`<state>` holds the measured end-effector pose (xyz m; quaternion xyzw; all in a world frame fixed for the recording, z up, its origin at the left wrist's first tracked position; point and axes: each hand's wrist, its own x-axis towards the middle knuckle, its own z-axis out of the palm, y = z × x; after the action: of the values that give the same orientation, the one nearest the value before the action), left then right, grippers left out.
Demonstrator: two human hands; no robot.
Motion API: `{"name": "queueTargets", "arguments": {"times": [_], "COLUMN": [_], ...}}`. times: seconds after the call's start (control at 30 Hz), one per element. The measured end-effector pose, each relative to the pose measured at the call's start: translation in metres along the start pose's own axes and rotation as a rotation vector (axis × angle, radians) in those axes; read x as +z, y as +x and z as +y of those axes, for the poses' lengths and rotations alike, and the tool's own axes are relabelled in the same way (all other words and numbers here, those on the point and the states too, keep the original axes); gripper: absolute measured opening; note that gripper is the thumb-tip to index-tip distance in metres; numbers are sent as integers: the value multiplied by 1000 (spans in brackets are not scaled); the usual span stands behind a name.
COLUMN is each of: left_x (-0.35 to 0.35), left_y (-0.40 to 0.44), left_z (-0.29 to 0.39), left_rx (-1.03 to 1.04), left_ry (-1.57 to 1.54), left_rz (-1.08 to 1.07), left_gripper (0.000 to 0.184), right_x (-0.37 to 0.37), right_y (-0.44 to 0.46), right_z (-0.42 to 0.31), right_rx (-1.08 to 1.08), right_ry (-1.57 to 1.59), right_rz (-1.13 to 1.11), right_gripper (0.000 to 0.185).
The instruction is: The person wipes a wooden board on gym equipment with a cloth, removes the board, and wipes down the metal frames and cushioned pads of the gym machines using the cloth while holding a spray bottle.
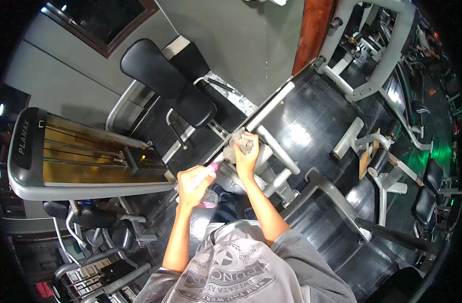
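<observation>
My left hand [191, 187] is wrapped round a spray bottle [209, 201] with a pink nozzle and pinkish liquid low in its clear body. The nozzle points up and to the right. In my right hand [247, 156] is a crumpled greyish cloth [238, 143], bunched under the fingers. The cloth is at a light grey metal frame [271, 151] of a gym machine in front of me; whether it touches the metal I cannot tell. Part of the frame is hidden behind my right forearm.
A machine with a black padded seat [193, 103] stands ahead to the left, beside a weight stack tower [26, 151] marked PLAMAX. Grey machine frames [380, 76] and a padded bench [429, 192] stand on the right. The dark floor [301, 126] is shiny.
</observation>
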<state>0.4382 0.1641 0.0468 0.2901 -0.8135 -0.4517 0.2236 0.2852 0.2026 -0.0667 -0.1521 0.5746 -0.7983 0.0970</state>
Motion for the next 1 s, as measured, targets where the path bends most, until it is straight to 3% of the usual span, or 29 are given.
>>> {"name": "queueTargets", "arguments": {"times": [0.17,0.27,0.33,0.43,0.53,0.6,0.63,0.73,0.77,0.83,0.87,1.0], "left_x": [-7,-5,-4,-7,-7,-8,-10,-7,-7,-8,-9,-9], "left_y": [11,17,20,22,21,20,20,19,19,18,18,18], "left_z": [-7,-9,-12,-24,-33,-36,-38,-36,-36,-40,-42,-38], "left_rx": [-90,-77,-68,-75,-55,0,62,95,122,138,151,173], "left_ry": [-55,-93,-94,-282,-401,-404,-407,-376,-368,-339,-326,-270], "left_rz": [-119,-146,-147,-144,-113,-135,-150,-139,-128,-140,-139,-136], "left_gripper": [30,34,36,41,54,52,50,53,53,54,54,54], "right_x": [-5,-3,8,14,21,22,19,15,19,30,23,20], "right_y": [-5,-6,-12,-11,-3,4,8,27,22,10,-1,-22], "right_z": [27,42,64,56,82,116,158,178,183,179,175,82], "right_rx": [28,213,396,589,604,647,755,1046,1051,822,851,816], "right_ry": [7,-46,118,173,215,235,256,394,398,265,323,238], "right_rz": [-101,-138,35,80,157,189,191,191,195,323,220,179], "right_gripper": [35,31,27,29,34,34,34,33,33,20,24,32]}}
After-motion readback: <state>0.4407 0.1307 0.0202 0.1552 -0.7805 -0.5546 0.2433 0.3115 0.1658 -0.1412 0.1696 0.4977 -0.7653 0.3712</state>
